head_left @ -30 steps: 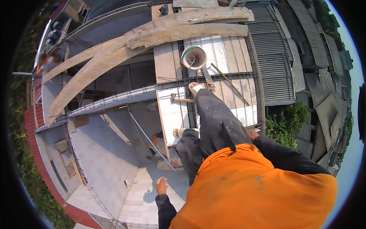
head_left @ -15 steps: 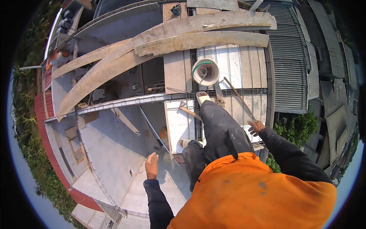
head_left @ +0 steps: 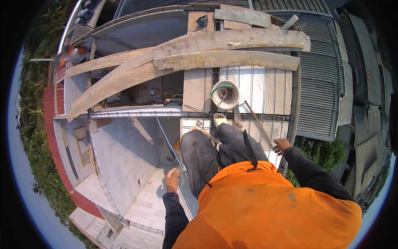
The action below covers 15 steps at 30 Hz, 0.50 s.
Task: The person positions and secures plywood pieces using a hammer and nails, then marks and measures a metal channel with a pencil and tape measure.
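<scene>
Head view: we hold our right hand point(head_left: 282, 146) empty, its fingers slightly apart, just beside the near end of the wooden stick point(head_left: 257, 120); whether the fingertips touch it, we cannot tell. From those fingers the stick slants forward and left across the panels, toward the white bucket point(head_left: 235, 94). Our left hand point(head_left: 171, 180) is well apart from the stick, raised near a pale bar point(head_left: 167, 141); whether its fingers are together, we cannot tell.

Bright sunlight throws hard shadows point(head_left: 118, 133) across pale walls point(head_left: 111, 164) of a roofless room point(head_left: 143, 201) with a wooden window frame point(head_left: 80, 133). Grey corrugated roofing point(head_left: 320, 76) lies to the right; green trees point(head_left: 31, 143) line the left.
</scene>
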Available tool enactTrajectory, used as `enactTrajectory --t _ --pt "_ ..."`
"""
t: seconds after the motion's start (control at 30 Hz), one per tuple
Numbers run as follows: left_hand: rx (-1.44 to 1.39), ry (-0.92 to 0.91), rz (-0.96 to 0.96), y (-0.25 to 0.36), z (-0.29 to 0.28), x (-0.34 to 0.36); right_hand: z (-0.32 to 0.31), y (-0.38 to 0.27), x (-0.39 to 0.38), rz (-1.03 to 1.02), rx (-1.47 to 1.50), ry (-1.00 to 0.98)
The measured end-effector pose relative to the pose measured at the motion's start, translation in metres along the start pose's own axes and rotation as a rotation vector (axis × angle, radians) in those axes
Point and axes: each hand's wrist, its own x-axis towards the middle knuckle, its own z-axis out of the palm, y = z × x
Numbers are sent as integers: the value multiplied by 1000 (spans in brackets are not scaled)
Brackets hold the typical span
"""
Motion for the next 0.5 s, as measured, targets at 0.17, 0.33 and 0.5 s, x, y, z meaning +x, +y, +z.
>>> enactTrajectory --t 0.17,0.33,0.5 --pt "-1 53 35 1 36 6 -9 -17 -6 2 80 24" --pt "53 -5 77 36 31 38 -11 -7 -5 77 182 66" --pt "-11 -44 4 127 24 94 -13 -12 -3 145 137 69"
